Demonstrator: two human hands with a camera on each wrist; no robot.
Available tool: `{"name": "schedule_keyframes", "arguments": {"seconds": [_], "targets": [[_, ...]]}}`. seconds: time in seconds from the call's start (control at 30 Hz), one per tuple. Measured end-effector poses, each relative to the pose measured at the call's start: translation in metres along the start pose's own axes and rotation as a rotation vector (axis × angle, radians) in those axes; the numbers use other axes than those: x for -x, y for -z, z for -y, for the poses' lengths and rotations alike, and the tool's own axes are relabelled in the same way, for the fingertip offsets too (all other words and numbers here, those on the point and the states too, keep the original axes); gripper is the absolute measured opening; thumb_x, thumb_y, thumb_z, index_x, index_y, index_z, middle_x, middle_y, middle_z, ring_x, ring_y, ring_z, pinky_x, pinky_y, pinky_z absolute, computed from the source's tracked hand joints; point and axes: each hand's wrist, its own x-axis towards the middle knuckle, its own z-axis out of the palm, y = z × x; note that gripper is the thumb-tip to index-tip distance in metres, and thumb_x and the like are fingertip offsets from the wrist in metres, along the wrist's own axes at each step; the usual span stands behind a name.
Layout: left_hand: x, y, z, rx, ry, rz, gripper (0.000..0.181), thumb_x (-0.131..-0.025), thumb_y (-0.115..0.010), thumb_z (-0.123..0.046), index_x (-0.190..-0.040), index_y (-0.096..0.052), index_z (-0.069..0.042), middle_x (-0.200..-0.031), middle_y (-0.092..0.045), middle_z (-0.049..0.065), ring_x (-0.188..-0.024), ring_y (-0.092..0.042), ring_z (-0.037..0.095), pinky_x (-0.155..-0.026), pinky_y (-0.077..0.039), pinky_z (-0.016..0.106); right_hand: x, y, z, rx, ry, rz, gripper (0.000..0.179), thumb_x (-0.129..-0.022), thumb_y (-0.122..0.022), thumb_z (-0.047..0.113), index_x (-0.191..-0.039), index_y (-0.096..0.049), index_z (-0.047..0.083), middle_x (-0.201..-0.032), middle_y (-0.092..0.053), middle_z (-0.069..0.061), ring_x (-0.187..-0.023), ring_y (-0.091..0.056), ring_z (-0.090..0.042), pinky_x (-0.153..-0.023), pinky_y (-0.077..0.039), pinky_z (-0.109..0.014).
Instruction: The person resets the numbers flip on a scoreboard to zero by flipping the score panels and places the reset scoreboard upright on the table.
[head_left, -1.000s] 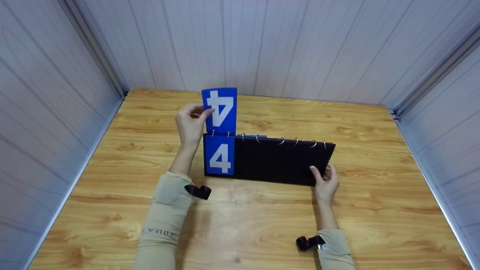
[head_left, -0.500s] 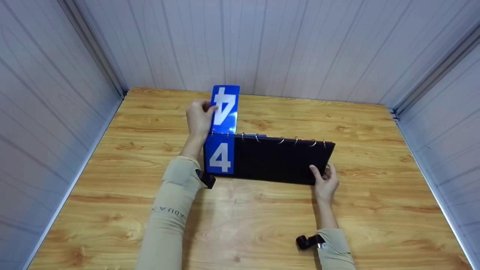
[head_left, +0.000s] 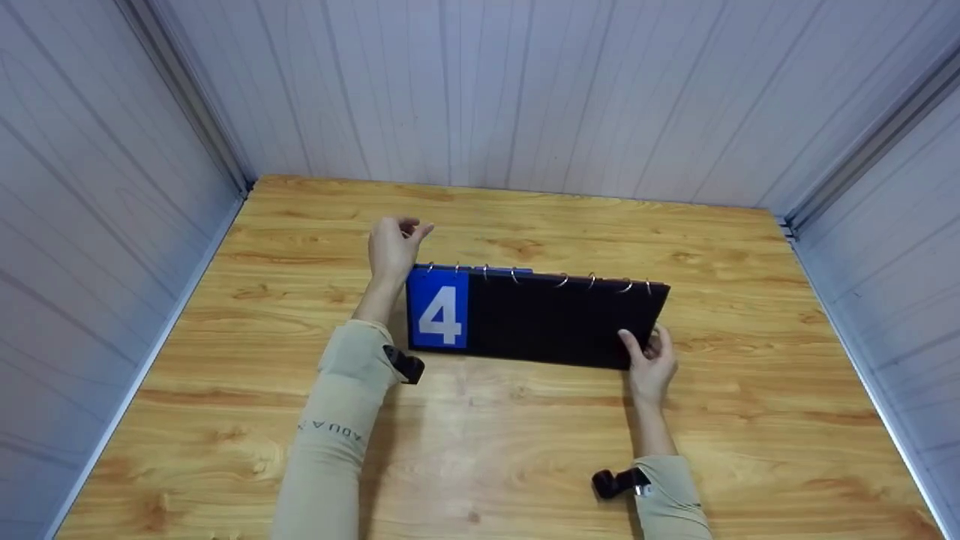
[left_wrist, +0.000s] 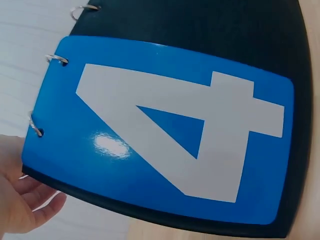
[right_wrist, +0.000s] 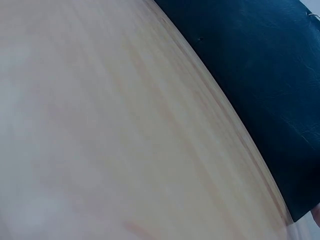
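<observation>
A black flip scoreboard [head_left: 547, 319] stands tilted on the table, with metal rings along its top edge. A blue number card [left_wrist: 165, 130] with a white 4 hangs from two rings at its left end. My left hand [head_left: 394, 244] is just behind the board's top left corner, fingers loosely bent and nothing between them. In the left wrist view its fingers [left_wrist: 42, 200] show beyond the board's edge. At the lower right corner my right hand [head_left: 652, 367] grips the board, thumb in front and fingers behind. The right wrist view shows the board's black face [right_wrist: 250, 70].
The wooden table [head_left: 510, 450] runs back to a pale panelled wall [head_left: 480, 90], with further panels at left and right. A strip of blue [head_left: 504, 270] peeks over the board's top edge, right of the number card.
The raised 4 card has gone over behind the board, out of the head view, and my left hand has let go of it. The right hand keeps its grip in place.
</observation>
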Motion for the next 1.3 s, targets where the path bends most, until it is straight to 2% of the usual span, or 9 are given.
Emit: {"name": "schedule_keyframes", "arguments": {"seconds": [0.07,0.3,0.4,0.5,0.7,0.9,1.03,1.3], "targets": [[0.006,0.002,0.0,0.036,-0.02,-0.034,0.028,-0.083,-0.063,-0.026,-0.095,-0.066,0.0,-0.083,-0.063,0.009,-0.075,-0.056,0.018,-0.065,-0.045,0.029,-0.001,0.0,0.0,0.004,0.0,-0.003,0.032,-0.071,-0.071,-0.003,-0.099,-0.056,-0.01,-0.068,-0.054,-0.012,-0.061,-0.051,-0.009,-0.057,-0.041,-0.014],[0.035,0.0,0.002,0.175,-0.199,-0.247,0.016,-0.084,-0.061,-0.013,-0.09,-0.065,0.002,-0.088,-0.061,0.012,-0.079,-0.056,0.025,-0.068,-0.044,0.033,-0.001,0.001,0.0,0.004,0.023,-0.007,0.032,-0.07,-0.071,-0.005,-0.097,-0.056,-0.011,-0.066,-0.053,-0.015,-0.058,-0.05,-0.008,-0.056,-0.041,-0.014],[0.049,0.0,0.001,0.239,-0.215,-0.313,0.015,-0.083,-0.062,-0.008,-0.093,-0.064,0.003,-0.089,-0.06,0.014,-0.081,-0.055,0.026,-0.069,-0.045,0.034,-0.001,0.002,0.0,-0.001,0.019,-0.009,0.032,-0.07,-0.071,-0.005,-0.097,-0.056,-0.011,-0.066,-0.053,-0.013,-0.058,-0.049,-0.008,-0.055,-0.041,-0.015],[0.065,-0.003,0.003,0.286,-0.209,-0.345,0.016,-0.081,-0.062,-0.005,-0.094,-0.063,0.004,-0.09,-0.059,0.014,-0.082,-0.055,0.025,-0.069,-0.045,0.033,-0.001,0.002,0.0,-0.011,0.014,-0.011,0.032,-0.07,-0.071,-0.005,-0.098,-0.056,-0.011,-0.067,-0.054,-0.011,-0.059,-0.051,-0.008,-0.056,-0.041,-0.015],[0.093,-0.009,0.011,0.338,-0.177,-0.343,0.022,-0.081,-0.063,-0.004,-0.1,-0.06,0.004,-0.099,-0.056,0.015,-0.089,-0.053,0.027,-0.074,-0.044,0.036,0.0,0.004,0.0,-0.006,0.009,-0.019,0.032,-0.07,-0.071,-0.005,-0.097,-0.056,-0.012,-0.067,-0.056,-0.008,-0.059,-0.051,-0.007,-0.055,-0.041,-0.014],[0.113,-0.016,0.018,0.401,-0.085,-0.299,0.029,-0.08,-0.063,-0.004,-0.107,-0.057,0.004,-0.103,-0.053,0.017,-0.092,-0.051,0.028,-0.079,-0.043,0.039,0.0,0.004,0.002,0.01,-0.005,-0.028,0.032,-0.07,-0.072,-0.004,-0.097,-0.056,-0.011,-0.068,-0.056,-0.009,-0.059,-0.052,-0.007,-0.056,-0.041,-0.014],[0.12,-0.023,0.023,0.409,-0.039,-0.272,0.03,-0.08,-0.064,-0.004,-0.108,-0.056,0.005,-0.102,-0.054,0.016,-0.094,-0.052,0.027,-0.081,-0.043,0.04,0.0,0.004,0.002,0.014,-0.011,-0.027,0.032,-0.07,-0.072,-0.004,-0.098,-0.056,-0.011,-0.07,-0.057,-0.008,-0.061,-0.053,-0.008,-0.058,-0.042,-0.014],[0.126,-0.032,0.032,0.416,0.038,-0.295,0.037,-0.073,-0.072,-0.006,-0.105,-0.056,0.004,-0.098,-0.056,0.015,-0.088,-0.053,0.028,-0.078,-0.043,0.041,0.0,0.004,0.001,0.012,0.008,-0.024,0.033,-0.07,-0.071,-0.005,-0.098,-0.057,-0.011,-0.071,-0.057,-0.012,-0.062,-0.053,-0.007,-0.057,-0.042,-0.015]]}}
